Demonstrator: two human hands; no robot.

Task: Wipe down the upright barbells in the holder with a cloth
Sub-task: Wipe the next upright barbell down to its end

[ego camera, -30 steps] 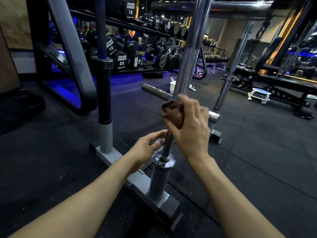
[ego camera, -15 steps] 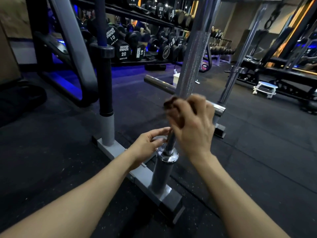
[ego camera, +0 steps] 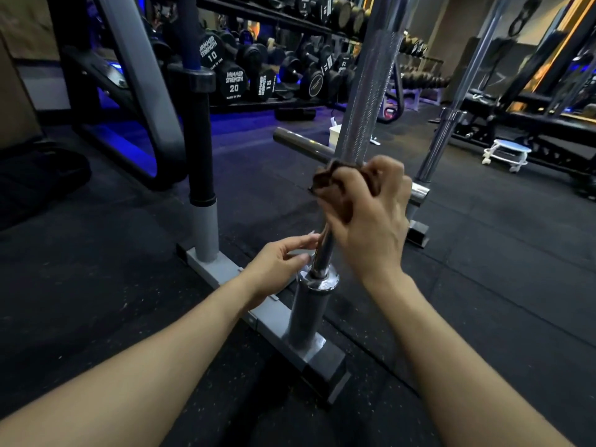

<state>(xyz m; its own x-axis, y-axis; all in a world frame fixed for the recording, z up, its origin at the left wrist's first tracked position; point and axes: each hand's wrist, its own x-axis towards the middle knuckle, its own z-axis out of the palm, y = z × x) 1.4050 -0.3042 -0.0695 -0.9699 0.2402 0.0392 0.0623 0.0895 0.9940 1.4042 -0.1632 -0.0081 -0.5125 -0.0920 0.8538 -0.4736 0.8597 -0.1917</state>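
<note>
I see a black rubber floor (ego camera: 483,301) speckled with pale flecks spreading across the whole gym. Behind it, at the top, a long rack of dumbbells (ego camera: 235,82) runs left to right, its round ends marked 10, 20 and 15, with blue light glowing under it. A thick grey machine frame (ego camera: 142,91) slants down on the left.

The grey holder (ego camera: 222,269) lies on the floor as a long flat base running from the middle toward me. A black and blue bar (ego camera: 200,124) stands upright in a grey tube at its far end. At the near end a chrome barbell (ego camera: 367,101) stands upright in the holder, its fat sleeve seated in the base and its ridged shaft rising out of the top of the view. A third chrome bar (ego camera: 451,124) stands upright further right, well apart. A dark bar (ego camera: 300,145) lies level behind the chrome barbell.

My right hand (ego camera: 371,227) is wrapped around the chrome barbell's shaft partway up, fingers (ego camera: 383,169) curled tight and gripping a brown cloth (ego camera: 335,191) bunched against the metal. My left hand (ego camera: 277,269) sits lower, just beside the shaft above the collar, its fingers loosely bent with the tips near or touching the smooth chrome; I cannot tell whether they actually grip it.

A small white and blue stool (ego camera: 506,154) sits on the floor at the far right, near a black bench frame (ego camera: 532,121).
</note>
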